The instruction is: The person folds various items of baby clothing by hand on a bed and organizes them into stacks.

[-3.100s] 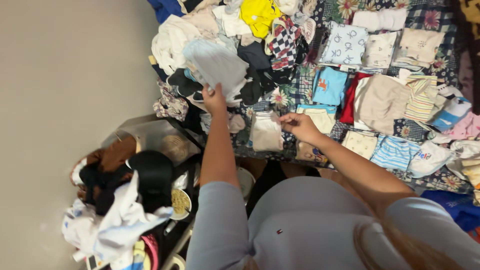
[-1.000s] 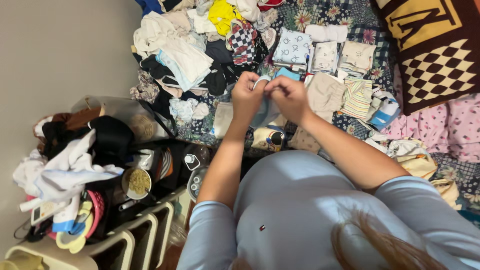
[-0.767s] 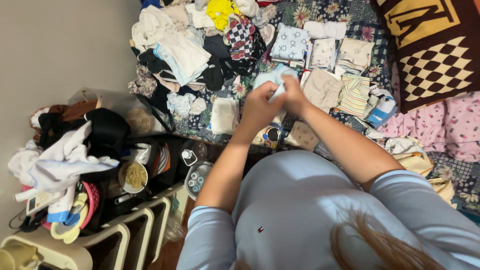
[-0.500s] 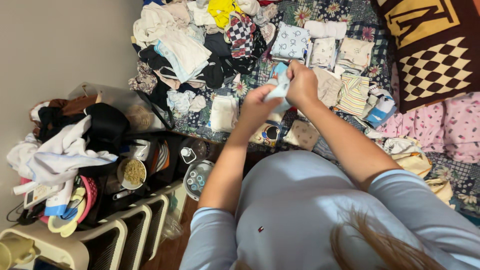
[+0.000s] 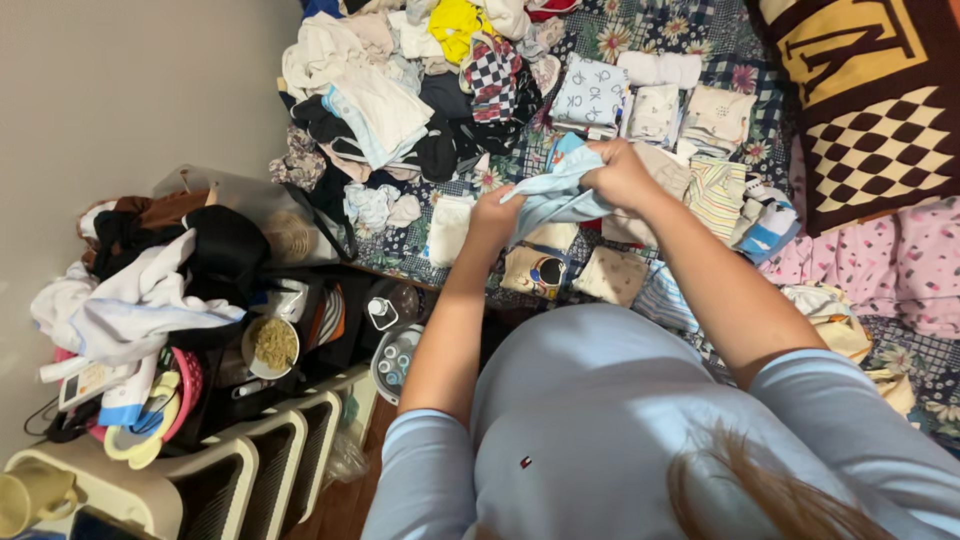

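Now light-blue garment (image 5: 555,196) stretched between both hands.

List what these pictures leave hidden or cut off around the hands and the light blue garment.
- Head view: the light blue garment is bunched, so its kind and shape stay unclear.
- The left hand and right hand have their fingertips buried in its folds.
- The folded piles are partly covered by the right forearm.
- The checked cushion is cut off by the frame edge.

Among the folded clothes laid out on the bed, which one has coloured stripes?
The striped folded garment, just right of the right hand. It carries yellow, green and pink bands, while the neighbouring folded pieces are plain beige or carry small prints.
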